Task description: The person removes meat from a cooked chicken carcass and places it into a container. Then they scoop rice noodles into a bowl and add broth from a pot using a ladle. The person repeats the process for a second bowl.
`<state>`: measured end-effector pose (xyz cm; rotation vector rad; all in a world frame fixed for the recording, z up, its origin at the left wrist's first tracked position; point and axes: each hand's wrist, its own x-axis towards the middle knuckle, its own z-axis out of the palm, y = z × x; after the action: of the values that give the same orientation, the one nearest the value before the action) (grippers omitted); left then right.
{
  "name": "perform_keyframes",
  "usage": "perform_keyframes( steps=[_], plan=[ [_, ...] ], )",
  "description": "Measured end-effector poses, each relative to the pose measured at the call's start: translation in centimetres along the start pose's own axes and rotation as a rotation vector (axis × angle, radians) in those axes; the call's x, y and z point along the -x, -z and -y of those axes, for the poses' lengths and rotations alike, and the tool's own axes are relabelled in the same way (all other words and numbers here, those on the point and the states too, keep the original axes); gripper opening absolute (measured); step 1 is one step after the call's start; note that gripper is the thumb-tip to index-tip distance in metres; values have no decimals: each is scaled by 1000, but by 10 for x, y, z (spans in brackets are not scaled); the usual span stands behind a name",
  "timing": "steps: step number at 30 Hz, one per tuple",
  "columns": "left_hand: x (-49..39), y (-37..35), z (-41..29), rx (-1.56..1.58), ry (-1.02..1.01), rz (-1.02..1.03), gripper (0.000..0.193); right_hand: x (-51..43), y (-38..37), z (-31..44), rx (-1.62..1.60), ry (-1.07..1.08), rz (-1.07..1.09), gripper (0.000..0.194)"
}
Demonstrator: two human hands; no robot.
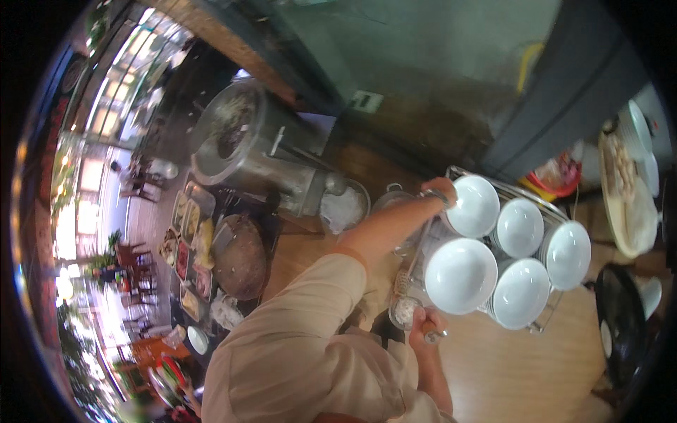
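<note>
My left hand (443,191), with a band on its wrist, reaches to the rack's far side and grips the rim of a white bowl (474,207). My right hand (423,327), nearer my body, is closed around the wooden handle (433,334) of a strainer or ladle. Its round basket (405,311) holds white food, perhaps noodles; the kind is unclear. Beside it, a larger white bowl (461,276) sits at the near left of the rack. More stacked white bowls (521,292) stand to its right. The fingers beneath the left bowl's rim are partly hidden.
A wire rack (538,323) carries the bowls. To the left are a large steel pot (275,132), a round chopping board (239,257) and trays of food (185,232). A red basket (565,180), a wide tray of food (608,206) and a black round pan (619,322) lie right.
</note>
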<state>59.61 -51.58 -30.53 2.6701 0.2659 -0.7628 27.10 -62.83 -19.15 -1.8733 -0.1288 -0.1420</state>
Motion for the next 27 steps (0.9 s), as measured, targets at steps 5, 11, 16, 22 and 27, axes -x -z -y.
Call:
perform_keyframes(
  steps=[5, 11, 16, 22, 27],
  plan=[
    [13, 15, -17, 308, -7, -119, 26, -19, -3, 11, 7, -26, 52, 19],
    [37, 51, 4, 554, -98, -236, 22, -29, -9, 21, 55, -64, 133, 26],
    [104, 116, 67, 745, -245, -638, 18, -29, -26, 37, -105, -179, 123, 28],
    [227, 164, 221, 1047, -79, -746, 34, -61, -63, 43, -100, -234, 70, 34],
    [339, 133, 350, 1574, 71, -644, 37, -105, -132, 58, 51, -367, 78, 35]
  ],
)
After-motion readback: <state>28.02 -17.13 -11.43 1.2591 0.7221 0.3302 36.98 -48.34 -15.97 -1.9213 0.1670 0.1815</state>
